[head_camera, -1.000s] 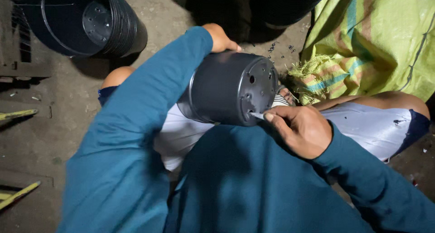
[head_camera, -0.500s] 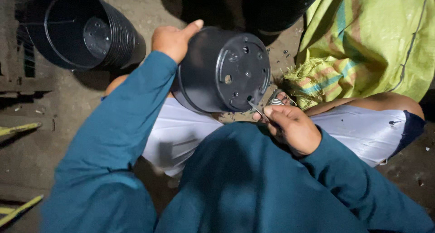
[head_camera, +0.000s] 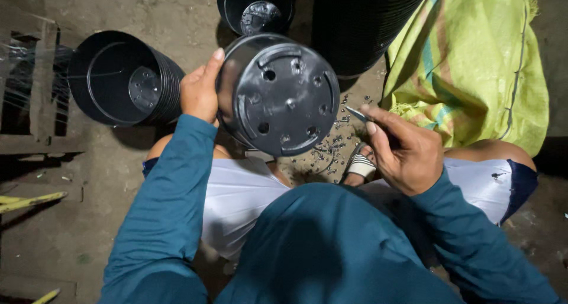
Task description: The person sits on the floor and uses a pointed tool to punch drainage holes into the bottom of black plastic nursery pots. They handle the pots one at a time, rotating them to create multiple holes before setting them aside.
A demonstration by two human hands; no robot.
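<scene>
A black plastic pot (head_camera: 277, 94) is gripped at its side by the left hand (head_camera: 199, 90), its holed base turned up toward the camera, rim pointing away. A thin metal tool (head_camera: 357, 113) is pinched in the right hand (head_camera: 405, 150), tip pointing at the pot's edge.

Looks like a rough workshop or nursery shed, with work done low down on the ground. Bare, dusty concrete floor (head_camera: 83, 221) strewn with small dark plastic bits (head_camera: 328, 153). Nested stacks of black plastic plant pots lying on their sides: one stack (head_camera: 124, 79) toward the left, another (head_camera: 257, 8) at the top edge, a taller one (head_camera: 367, 26) beside it. Yellow-green woven sack (head_camera: 473, 67) slumped at the right. Weathered wooden pallet (head_camera: 35, 91) at the left edge, yellow sticks (head_camera: 29, 200) below it. Dim light, no furniture, no desk.
</scene>
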